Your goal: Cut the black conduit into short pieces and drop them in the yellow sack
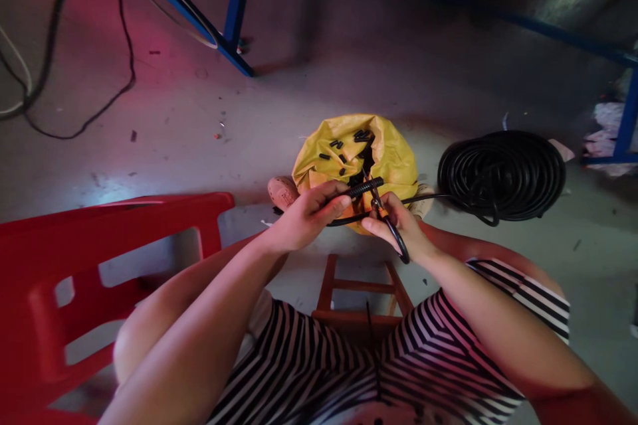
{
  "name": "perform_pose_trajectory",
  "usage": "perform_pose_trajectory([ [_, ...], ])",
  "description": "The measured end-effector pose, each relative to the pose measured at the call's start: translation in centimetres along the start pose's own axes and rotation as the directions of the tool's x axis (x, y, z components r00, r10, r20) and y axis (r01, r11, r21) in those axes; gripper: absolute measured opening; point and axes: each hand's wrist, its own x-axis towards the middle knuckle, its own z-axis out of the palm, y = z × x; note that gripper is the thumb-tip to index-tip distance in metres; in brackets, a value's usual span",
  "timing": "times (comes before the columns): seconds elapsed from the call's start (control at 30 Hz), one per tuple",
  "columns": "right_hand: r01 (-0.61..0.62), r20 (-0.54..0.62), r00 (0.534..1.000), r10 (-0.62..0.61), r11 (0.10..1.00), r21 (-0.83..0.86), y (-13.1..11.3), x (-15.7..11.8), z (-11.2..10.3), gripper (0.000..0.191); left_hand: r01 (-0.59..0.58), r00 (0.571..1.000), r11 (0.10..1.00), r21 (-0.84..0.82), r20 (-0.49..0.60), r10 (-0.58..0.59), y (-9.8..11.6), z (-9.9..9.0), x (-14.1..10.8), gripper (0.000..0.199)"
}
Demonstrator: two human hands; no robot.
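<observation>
My left hand (312, 212) is closed around a black ribbed tube (363, 188) whose free end points right. In my right hand (399, 229) is a pair of scissors (397, 237) with a black loop handle and an orange part near the pivot. Its blades stand at the ribbed tube, close to the free end; whether they touch it I cannot tell. A thin black hose (419, 198) runs from the right to my hands and passes below them. Underneath sits an open yellow sack (393, 146) with several short black pieces (336, 144) on its folds.
On the floor at the right lies a coil of black hose (501, 172). A red plastic stool (114, 239) stands on the left, and a small wooden stool (363, 287) is between my legs. Blue metal frames (239, 0) cross the back. Cables (132, 60) lie at far left.
</observation>
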Motion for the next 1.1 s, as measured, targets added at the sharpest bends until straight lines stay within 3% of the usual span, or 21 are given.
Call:
perform_pose_trajectory([
  [0.5, -0.002, 0.024, 1.000, 0.002, 1.000, -0.005, 0.24, 0.01, -0.14, 0.047, 0.001, 1.000, 1.000, -0.015, -0.008, -0.001, 0.29, 0.14, 0.02, 0.027],
  [1.1, -0.015, 0.053, 0.998, 0.013, 0.999, 0.031, -0.55, -0.18, 0.01, 0.049, 0.006, 1.000, 0.997, 0.078, -0.015, -0.004, 0.54, 0.50, 0.00, 0.023],
])
